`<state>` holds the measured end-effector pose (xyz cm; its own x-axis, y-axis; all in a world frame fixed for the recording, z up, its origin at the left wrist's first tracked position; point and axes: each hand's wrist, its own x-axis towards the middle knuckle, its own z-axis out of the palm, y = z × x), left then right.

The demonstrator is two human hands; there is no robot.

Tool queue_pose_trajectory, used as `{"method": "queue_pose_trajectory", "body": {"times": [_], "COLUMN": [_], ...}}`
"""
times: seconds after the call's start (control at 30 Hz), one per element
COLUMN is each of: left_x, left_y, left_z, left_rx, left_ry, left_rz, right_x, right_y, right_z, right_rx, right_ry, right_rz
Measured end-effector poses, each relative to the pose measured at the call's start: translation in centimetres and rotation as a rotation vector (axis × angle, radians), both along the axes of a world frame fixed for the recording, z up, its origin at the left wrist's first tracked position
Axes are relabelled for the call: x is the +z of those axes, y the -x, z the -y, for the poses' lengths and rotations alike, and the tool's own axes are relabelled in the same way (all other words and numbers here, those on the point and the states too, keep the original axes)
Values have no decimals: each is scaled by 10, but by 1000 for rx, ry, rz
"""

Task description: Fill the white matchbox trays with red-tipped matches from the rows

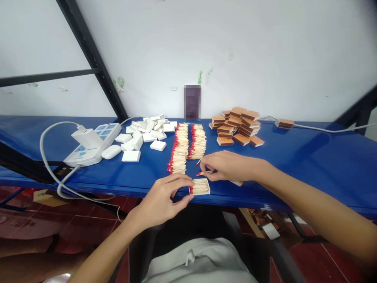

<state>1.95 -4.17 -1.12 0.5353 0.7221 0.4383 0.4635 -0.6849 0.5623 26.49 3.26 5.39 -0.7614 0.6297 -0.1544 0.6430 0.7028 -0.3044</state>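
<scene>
My left hand grips the left end of a small white tray between thumb and fingers at the table's front edge. Red-tipped matches lie inside that tray. Just behind and to the right of it, my right hand pinches a few matches, their red heads pointing left. One loose match lies by its fingers. Beyond my hands, two long rows of matches, a left one and a right one, run toward the wall. A white piece shows partly under my right wrist.
White boxes are heaped at the back left, brown matchboxes at the back right. A power strip with a plug and cable occupies the left. Another matchbox stack touches a cable. A carton of boxes is below the table.
</scene>
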Motion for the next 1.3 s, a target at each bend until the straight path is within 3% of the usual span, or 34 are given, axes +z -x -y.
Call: {"method": "queue_pose_trajectory", "body": {"times": [0.23, 0.47, 0.7, 0.83, 1.3], "left_x": [1, 3, 2, 1, 1], "left_y": [-1, -2, -2, 0, 0], "left_z": [1, 2, 1, 0, 0], "left_rx": [16, 156, 75, 16, 16], "left_ry": [17, 113, 57, 42, 9], "left_rz": [-17, -24, -3, 20, 16], "right_x": [5, 9, 3, 1, 0], "right_y": [5, -2, 10, 11, 9], "right_z": [8, 7, 15, 15, 12], "right_rx": [39, 80, 199, 185, 134], "right_ry": [-72, 26, 108, 144, 176], "right_rz": [66, -148, -165, -214, -293]}}
